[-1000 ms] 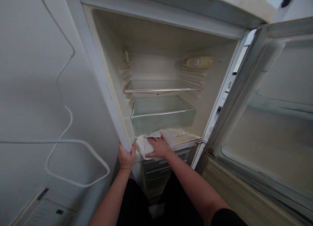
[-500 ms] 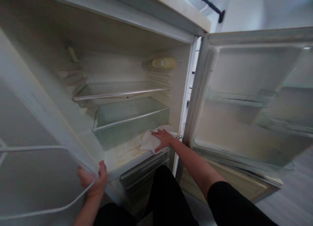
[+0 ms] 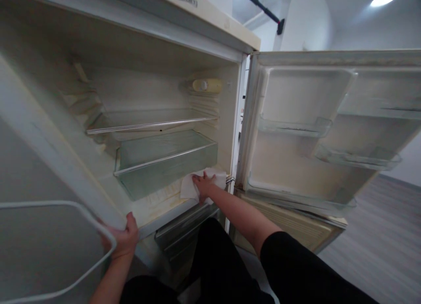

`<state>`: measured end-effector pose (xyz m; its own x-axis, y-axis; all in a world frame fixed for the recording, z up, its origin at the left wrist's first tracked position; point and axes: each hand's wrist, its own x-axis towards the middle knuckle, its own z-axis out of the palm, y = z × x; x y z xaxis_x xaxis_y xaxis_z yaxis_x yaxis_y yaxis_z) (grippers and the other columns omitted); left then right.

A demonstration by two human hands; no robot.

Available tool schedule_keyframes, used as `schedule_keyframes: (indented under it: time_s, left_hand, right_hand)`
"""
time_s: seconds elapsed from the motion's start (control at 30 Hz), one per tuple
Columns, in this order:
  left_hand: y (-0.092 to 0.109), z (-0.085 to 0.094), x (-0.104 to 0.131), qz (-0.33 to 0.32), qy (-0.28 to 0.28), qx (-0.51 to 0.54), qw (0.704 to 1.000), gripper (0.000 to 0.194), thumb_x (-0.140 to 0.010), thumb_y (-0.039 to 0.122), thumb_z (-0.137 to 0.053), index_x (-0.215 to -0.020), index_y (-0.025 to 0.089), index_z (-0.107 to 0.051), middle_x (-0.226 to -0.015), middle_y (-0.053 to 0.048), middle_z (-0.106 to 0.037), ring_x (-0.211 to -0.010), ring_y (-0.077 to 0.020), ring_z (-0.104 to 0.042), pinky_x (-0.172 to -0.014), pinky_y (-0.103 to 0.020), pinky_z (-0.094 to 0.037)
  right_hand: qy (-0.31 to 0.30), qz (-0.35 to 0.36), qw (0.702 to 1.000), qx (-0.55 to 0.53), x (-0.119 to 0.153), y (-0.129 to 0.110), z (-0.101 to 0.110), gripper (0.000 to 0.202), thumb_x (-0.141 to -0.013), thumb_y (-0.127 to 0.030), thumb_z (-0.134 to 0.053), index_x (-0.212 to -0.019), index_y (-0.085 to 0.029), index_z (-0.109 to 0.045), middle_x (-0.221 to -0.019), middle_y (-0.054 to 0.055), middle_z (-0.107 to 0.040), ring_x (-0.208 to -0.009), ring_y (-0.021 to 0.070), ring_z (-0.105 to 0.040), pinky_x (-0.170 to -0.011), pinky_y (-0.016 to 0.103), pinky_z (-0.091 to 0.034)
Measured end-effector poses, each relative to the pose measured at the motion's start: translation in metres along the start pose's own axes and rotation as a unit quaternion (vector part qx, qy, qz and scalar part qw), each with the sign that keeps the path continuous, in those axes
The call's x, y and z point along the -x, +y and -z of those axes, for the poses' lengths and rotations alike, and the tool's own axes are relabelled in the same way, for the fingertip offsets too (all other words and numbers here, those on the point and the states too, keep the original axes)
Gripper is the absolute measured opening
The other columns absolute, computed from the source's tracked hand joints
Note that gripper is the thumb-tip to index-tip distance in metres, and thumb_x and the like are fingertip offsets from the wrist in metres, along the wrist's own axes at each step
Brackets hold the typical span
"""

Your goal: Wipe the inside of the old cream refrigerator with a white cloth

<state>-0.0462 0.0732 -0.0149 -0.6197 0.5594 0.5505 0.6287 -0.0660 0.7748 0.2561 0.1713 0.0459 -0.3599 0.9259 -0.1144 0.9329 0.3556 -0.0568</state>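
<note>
My right hand [image 3: 204,186] lies spread on a white cloth [image 3: 188,187], pressing it against the floor of the fridge compartment near its right front corner. Yellowish stains show on the compartment floor [image 3: 161,199] left of the cloth. My left hand [image 3: 121,239] grips the fridge's left front edge [image 3: 101,203], thumb up, partly behind a pale curved rail. A clear greenish drawer [image 3: 171,166] sits behind the cloth, under a glass shelf [image 3: 154,122].
The open fridge door [image 3: 296,159] with clear racks stands at the right. Below it is a lower open door [image 3: 289,220]. A dark drawer [image 3: 184,229] shows under the compartment, close to my knees. A yellowish lamp cover [image 3: 207,85] is on the inner right wall.
The camera view has shifted, so the fridge appears further left and more of the door and room shows. My right hand stays on the cloth, and my left hand stays at the edge.
</note>
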Motion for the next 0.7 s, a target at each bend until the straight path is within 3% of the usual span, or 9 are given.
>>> schedule_keyframes:
  time_s: [0.1, 0.23, 0.37, 0.57, 0.7]
  left_hand:
    - [-0.001, -0.002, 0.000, -0.001, 0.012, -0.033, 0.999, 0.097, -0.073, 0.061, -0.060, -0.143, -0.002, -0.037, -0.126, -0.036, -0.057, -0.117, -0.0546, -0.059, -0.096, -0.069, -0.049]
    - [-0.006, -0.005, -0.002, -0.037, 0.018, -0.032, 0.999, 0.101, -0.073, 0.059, -0.059, -0.144, -0.008, -0.036, -0.132, -0.038, -0.054, -0.125, -0.0525, -0.055, -0.103, -0.065, -0.046]
    - [-0.005, -0.004, -0.002, -0.037, 0.027, 0.001, 0.999, 0.098, -0.071, 0.059, -0.062, -0.141, -0.006, -0.038, -0.128, -0.035, -0.056, -0.124, -0.0488, -0.056, -0.104, -0.061, -0.047]
    - [0.003, 0.002, -0.002, 0.000, 0.026, -0.038, 0.999, 0.088, -0.070, 0.063, -0.061, -0.132, 0.004, -0.047, -0.110, -0.026, -0.062, -0.107, -0.0506, -0.062, -0.093, -0.066, -0.050]
    - [0.001, 0.004, -0.001, 0.003, 0.017, -0.050, 0.999, 0.093, -0.073, 0.066, -0.058, -0.138, 0.001, -0.042, -0.107, -0.026, -0.062, -0.102, -0.0510, -0.064, -0.088, -0.067, -0.052]
  right_hand:
    - [0.004, 0.003, 1.000, 0.000, 0.000, 0.000, -0.002, 0.151, -0.047, -0.031, -0.097, -0.164, -0.036, -0.003, -0.171, 0.013, -0.011, -0.154, 0.0494, -0.003, -0.107, 0.086, -0.019]
    - [0.023, 0.005, 1.000, -0.009, 0.004, 0.003, -0.008, 0.147, -0.048, -0.035, -0.096, -0.164, -0.034, -0.005, -0.171, 0.012, -0.013, -0.155, 0.0475, -0.002, -0.109, 0.085, -0.015]
    - [0.040, 0.007, 0.999, -0.013, 0.009, 0.005, -0.011, 0.142, -0.051, -0.040, -0.094, -0.165, -0.030, -0.009, -0.169, 0.015, -0.019, -0.155, 0.0451, -0.007, -0.112, 0.083, -0.010]
    - [0.051, 0.024, 0.998, -0.008, 0.007, 0.008, -0.012, 0.140, -0.052, -0.044, -0.093, -0.164, -0.030, -0.012, -0.168, 0.015, -0.021, -0.155, 0.0449, -0.009, -0.114, 0.081, -0.011]
    - [0.097, 0.074, 0.993, 0.003, 0.006, 0.017, -0.019, 0.133, -0.055, -0.049, -0.091, -0.164, -0.025, -0.018, -0.167, 0.017, -0.025, -0.153, 0.0470, -0.016, -0.117, 0.076, -0.012]
